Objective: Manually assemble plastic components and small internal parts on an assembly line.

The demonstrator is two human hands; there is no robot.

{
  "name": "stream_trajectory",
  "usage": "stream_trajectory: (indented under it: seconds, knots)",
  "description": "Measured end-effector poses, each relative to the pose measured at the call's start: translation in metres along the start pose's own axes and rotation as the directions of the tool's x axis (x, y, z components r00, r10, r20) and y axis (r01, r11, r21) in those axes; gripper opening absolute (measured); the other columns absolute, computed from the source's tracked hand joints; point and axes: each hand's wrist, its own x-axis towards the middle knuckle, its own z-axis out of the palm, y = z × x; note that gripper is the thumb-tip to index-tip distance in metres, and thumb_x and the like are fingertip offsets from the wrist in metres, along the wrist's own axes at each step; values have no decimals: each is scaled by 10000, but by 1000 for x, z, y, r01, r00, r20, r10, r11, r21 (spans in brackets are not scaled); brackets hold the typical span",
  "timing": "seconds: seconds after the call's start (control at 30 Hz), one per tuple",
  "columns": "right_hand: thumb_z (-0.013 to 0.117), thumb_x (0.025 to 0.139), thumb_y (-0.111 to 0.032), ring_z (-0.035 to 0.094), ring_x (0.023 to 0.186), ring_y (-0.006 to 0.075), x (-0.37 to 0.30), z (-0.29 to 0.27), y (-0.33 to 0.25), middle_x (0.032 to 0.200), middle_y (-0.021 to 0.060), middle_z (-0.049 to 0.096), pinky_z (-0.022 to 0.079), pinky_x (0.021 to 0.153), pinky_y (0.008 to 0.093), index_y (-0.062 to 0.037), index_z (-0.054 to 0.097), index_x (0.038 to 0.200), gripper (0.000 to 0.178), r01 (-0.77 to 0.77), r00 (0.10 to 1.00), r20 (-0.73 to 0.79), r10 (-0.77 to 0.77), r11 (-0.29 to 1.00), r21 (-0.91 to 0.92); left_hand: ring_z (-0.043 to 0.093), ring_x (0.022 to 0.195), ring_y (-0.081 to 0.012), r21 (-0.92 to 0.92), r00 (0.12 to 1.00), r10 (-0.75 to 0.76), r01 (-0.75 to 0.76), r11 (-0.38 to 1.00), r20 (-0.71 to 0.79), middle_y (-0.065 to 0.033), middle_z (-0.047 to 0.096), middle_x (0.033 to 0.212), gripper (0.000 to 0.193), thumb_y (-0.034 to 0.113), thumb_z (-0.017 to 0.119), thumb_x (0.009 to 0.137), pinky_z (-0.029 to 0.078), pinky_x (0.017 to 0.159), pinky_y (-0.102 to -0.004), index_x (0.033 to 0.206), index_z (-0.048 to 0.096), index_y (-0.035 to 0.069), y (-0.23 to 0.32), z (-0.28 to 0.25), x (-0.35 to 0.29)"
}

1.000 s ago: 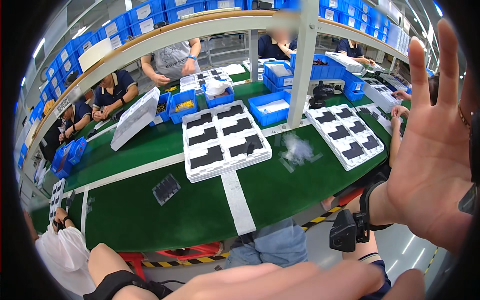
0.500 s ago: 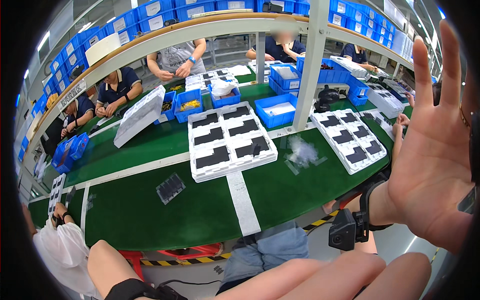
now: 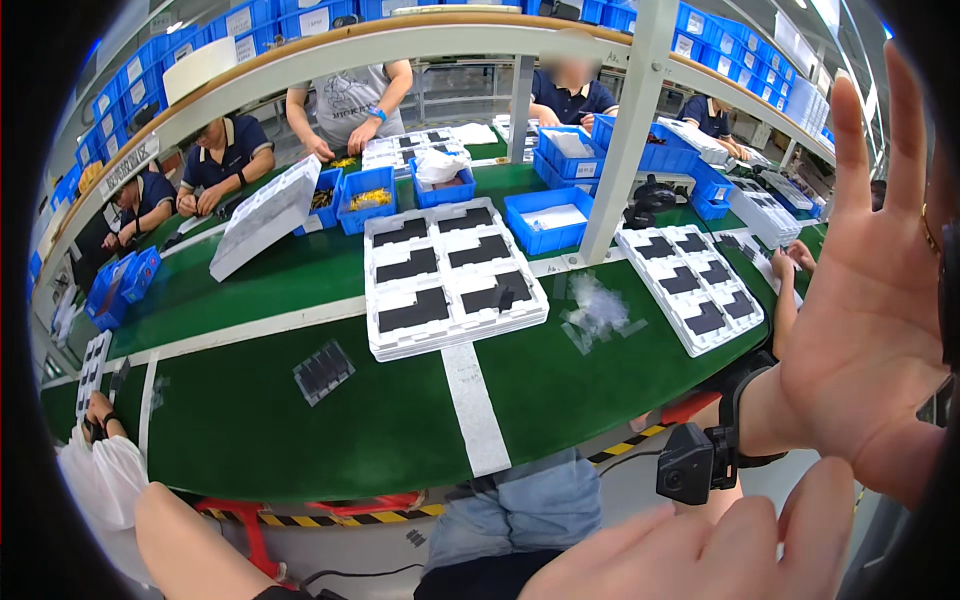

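My right hand (image 3: 865,290) is raised at the right, palm toward me and fingers stretched upward, with nothing in it. A ring circles one finger. Strapped at its wrist is a small black camera (image 3: 686,462). My left hand (image 3: 700,555) comes in blurred at the lower edge, just below that camera; its fingers look bent, and their tips are hidden or cut off. Ahead on the green table (image 3: 250,425) lies a stack of white trays (image 3: 374,335) with black L-shaped pieces in its compartments. A clear sheet with dark strips (image 3: 324,373) rests to its left.
Another white tray stack (image 3: 690,290) sits at the right, near crumpled clear film (image 3: 597,310). Blue bins (image 3: 548,235) line the table's middle, by a grey post (image 3: 625,140). A tilted white tray (image 3: 262,222) leans at the left. Several people work around the table.
My left hand has moved, its fingers looking more bent and lower in view. My right hand stays raised. The table scene has shifted slightly left.
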Motion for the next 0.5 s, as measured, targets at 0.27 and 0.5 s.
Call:
stream_trajectory:
  seconds: [0.27,0.5]
  knots:
    - [444,744,-698,267,1247,476,-16,-4,6,1315,341,299,217,1004,576,-84,93,1403,967,17,1000,10,-17,999,33,597,892,-148,-578,947,-239,320,750,214,-81,614,869,226,-68,410,682,461,841,-287,878,486,14,-99,-31,16]
    - [439,755,-690,271,1246,476,-25,-4,7,1314,340,302,221,1002,575,-85,92,1403,953,23,999,42,-25,998,50,590,909,-132,-563,954,-255,299,770,158,-57,597,899,107,-26,494,798,455,846,-273,894,507,20,-122,-25,10]
